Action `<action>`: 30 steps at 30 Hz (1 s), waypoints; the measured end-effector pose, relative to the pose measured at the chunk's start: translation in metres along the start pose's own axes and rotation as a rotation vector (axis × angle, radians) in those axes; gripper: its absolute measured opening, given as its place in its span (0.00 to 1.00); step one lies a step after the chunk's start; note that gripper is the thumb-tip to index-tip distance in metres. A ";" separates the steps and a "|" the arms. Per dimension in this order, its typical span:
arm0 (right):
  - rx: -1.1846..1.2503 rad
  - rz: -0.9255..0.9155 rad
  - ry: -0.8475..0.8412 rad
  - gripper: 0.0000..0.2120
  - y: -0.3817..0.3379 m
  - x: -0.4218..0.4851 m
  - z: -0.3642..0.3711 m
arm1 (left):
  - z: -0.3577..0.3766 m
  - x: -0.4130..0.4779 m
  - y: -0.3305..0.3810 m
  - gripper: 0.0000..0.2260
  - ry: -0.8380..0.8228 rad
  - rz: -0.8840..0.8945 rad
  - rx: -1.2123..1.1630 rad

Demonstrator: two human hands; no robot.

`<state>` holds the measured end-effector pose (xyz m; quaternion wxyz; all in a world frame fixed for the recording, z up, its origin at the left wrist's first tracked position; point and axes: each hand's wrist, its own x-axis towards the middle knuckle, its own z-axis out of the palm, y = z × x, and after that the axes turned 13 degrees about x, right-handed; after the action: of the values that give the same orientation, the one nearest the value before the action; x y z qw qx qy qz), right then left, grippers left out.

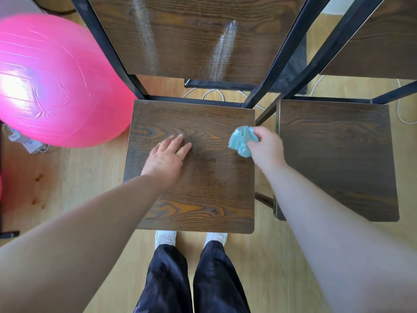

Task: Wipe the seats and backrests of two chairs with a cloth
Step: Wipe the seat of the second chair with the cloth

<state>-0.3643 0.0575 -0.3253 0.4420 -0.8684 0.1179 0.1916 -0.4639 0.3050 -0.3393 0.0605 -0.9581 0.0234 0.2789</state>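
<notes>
Two dark wood-grain chairs with black metal frames stand side by side below me. The left chair's seat (203, 195) is right in front of my legs, and its backrest (180, 37) shows two pale streaks. The right chair's seat (338, 159) and backrest (383, 46) lie to the right. My left hand (165, 158) rests flat on the left seat with fingers spread. My right hand (266, 147) hovers at that seat's right edge, holding a crumpled light-blue cloth (241, 141).
A large pink exercise ball (52, 82) sits on the floor against the left chair's frame. White cables (214, 93) and a power strip (27, 141) lie on the light wooden floor. A narrow gap separates the two seats.
</notes>
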 end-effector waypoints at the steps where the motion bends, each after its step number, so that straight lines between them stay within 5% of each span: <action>1: -0.056 -0.056 0.033 0.17 -0.005 0.014 -0.004 | 0.000 0.003 -0.008 0.30 -0.005 -0.016 -0.005; 5: -0.163 -0.228 0.096 0.15 -0.022 0.056 -0.004 | 0.003 0.018 -0.036 0.30 -0.072 -0.049 0.024; 20: -0.585 -0.374 0.081 0.19 0.002 0.061 0.033 | 0.012 0.036 -0.060 0.33 -0.134 -0.040 0.008; 26: -0.408 -0.297 0.009 0.16 0.007 0.047 0.048 | 0.013 0.037 -0.058 0.33 -0.140 -0.034 0.023; 30: -0.335 -0.413 -0.088 0.16 0.015 0.008 0.070 | 0.014 0.036 -0.059 0.33 -0.140 -0.027 0.029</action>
<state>-0.3789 0.1055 -0.3777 0.3263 -0.9260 -0.1144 0.1516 -0.4361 0.3649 -0.3639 0.0796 -0.9355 0.0104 0.3441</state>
